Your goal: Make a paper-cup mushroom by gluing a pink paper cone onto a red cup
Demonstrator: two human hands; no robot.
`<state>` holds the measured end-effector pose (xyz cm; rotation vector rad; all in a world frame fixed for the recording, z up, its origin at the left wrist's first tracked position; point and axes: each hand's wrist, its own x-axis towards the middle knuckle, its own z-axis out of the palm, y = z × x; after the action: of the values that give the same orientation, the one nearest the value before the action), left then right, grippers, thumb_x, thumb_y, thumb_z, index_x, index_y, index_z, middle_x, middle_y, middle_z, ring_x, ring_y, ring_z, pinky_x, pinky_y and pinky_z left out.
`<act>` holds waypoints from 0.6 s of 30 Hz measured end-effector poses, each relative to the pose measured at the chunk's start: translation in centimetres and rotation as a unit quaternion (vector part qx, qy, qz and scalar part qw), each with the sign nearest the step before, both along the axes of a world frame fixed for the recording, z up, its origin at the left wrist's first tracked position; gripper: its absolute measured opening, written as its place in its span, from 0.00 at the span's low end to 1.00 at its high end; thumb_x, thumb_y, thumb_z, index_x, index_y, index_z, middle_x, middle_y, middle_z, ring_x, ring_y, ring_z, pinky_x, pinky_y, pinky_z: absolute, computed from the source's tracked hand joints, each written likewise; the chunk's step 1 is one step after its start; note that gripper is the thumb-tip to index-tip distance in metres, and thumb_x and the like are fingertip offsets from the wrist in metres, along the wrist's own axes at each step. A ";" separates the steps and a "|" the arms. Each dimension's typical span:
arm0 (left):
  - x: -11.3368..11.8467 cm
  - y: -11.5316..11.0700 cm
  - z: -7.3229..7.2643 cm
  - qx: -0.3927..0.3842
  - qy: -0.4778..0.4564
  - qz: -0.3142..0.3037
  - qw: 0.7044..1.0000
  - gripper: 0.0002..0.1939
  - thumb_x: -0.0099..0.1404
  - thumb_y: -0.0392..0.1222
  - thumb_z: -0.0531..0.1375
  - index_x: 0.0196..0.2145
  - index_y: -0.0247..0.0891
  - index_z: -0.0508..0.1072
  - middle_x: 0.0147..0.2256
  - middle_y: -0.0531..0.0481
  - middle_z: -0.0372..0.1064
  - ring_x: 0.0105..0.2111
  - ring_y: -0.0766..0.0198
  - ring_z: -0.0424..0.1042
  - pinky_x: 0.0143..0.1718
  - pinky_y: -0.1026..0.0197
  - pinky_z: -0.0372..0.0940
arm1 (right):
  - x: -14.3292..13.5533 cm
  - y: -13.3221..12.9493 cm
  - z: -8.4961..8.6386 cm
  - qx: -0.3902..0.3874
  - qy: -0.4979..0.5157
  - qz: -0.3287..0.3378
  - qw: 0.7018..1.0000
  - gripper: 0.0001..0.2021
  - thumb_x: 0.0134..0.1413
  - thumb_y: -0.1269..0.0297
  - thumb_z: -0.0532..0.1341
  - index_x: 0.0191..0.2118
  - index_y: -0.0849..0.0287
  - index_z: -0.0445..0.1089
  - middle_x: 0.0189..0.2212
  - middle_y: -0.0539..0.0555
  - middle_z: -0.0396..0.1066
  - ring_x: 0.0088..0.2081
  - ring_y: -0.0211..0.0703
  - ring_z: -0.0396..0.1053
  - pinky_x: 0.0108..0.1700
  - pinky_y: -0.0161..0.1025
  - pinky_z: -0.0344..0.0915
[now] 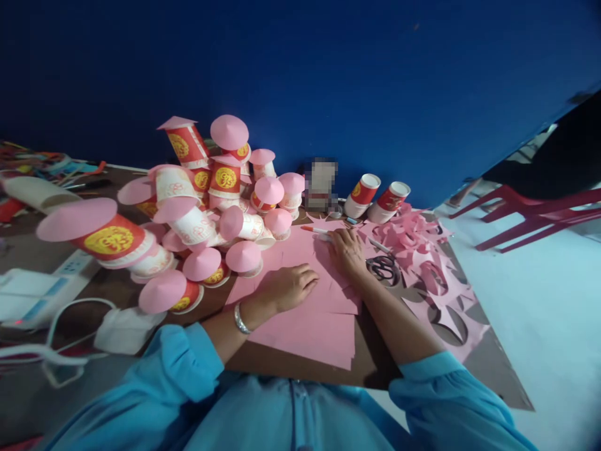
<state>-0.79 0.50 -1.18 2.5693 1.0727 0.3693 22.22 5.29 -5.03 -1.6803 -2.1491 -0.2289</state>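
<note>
Sheets of pink paper (312, 335) lie in a loose stack before me. Over their left part is my left hand (293, 287), loosely curved and holding nothing I can see. A silver bangle (241, 319) circles that wrist. My right hand (348, 250) rests palm down near the stack's far right edge, its fingers stretched forward. Just beyond its fingertips lies a white pen with an orange end (312, 230); whether they touch it I cannot tell. Dark-handled scissors (384, 268) lie right of that hand.
Paper cups with pink cone tops (225, 178) are heaped at left. Two stacks of red-and-white cups (389, 203) stand by the blue wall (328, 81). Pink offcuts (436, 269) cover the table's right side. A power strip (75, 269) and white cable are left; a red chair (516, 213) stands right.
</note>
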 end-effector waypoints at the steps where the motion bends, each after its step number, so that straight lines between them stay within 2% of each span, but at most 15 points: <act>1: 0.0 0.0 0.1 -0.002 0.000 -0.002 1.000 0.14 0.77 0.46 0.53 0.45 0.44 0.78 0.43 0.49 0.77 0.38 0.61 0.78 0.31 0.61 0.65 | 0.0 0.0 0.0 0.002 0.005 -0.002 1.000 0.15 0.67 0.65 0.59 0.56 0.60 0.71 0.51 0.61 0.73 0.53 0.56 0.63 0.53 0.48 0.58; 9: -0.2 0.3 -0.1 -0.001 -0.011 -0.012 1.000 0.13 0.78 0.44 0.53 0.46 0.44 0.78 0.43 0.50 0.78 0.41 0.61 0.79 0.35 0.61 0.67 | 0.1 0.0 0.2 0.010 -0.001 -0.010 1.000 0.14 0.68 0.64 0.59 0.55 0.60 0.72 0.50 0.61 0.74 0.52 0.55 0.64 0.52 0.47 0.59; 14: 0.0 0.1 0.2 -0.014 0.011 -0.008 1.000 0.12 0.77 0.46 0.54 0.48 0.45 0.78 0.47 0.50 0.77 0.41 0.60 0.79 0.33 0.61 0.68 | -0.1 0.0 0.0 0.010 0.004 0.003 1.000 0.13 0.68 0.65 0.57 0.53 0.60 0.73 0.48 0.61 0.74 0.51 0.56 0.64 0.52 0.48 0.59; 18: 0.3 0.0 1.1 -0.033 0.031 -0.050 0.998 0.13 0.77 0.42 0.53 0.51 0.40 0.76 0.52 0.46 0.74 0.47 0.58 0.78 0.42 0.58 0.72 | -0.3 0.0 -0.1 0.021 0.003 0.015 1.000 0.14 0.68 0.63 0.56 0.52 0.61 0.74 0.48 0.64 0.73 0.51 0.58 0.64 0.51 0.50 0.60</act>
<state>-0.45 0.46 -0.03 2.5780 0.9573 0.2255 21.91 5.30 -5.17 -1.6232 -2.1472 -0.2580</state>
